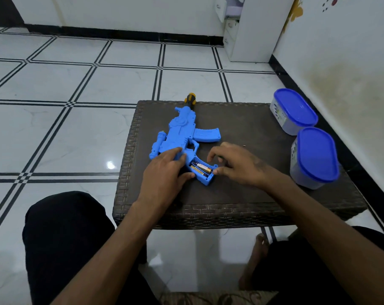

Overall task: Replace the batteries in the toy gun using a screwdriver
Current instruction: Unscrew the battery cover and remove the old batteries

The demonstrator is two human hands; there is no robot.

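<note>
Both hands point(164, 170) point(237, 166) steady toy gun point(182, 133), muzzle pointing away, lengthwise.

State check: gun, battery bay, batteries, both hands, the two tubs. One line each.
toy gun: lying flat on the table
battery compartment: cover off, open
batteries: seated in the compartment
left hand: fingers straight, pressing on the gun body
right hand: fingers curled at the grip's end; whether it holds anything, cannot tell
two containers: blue lids on
</note>
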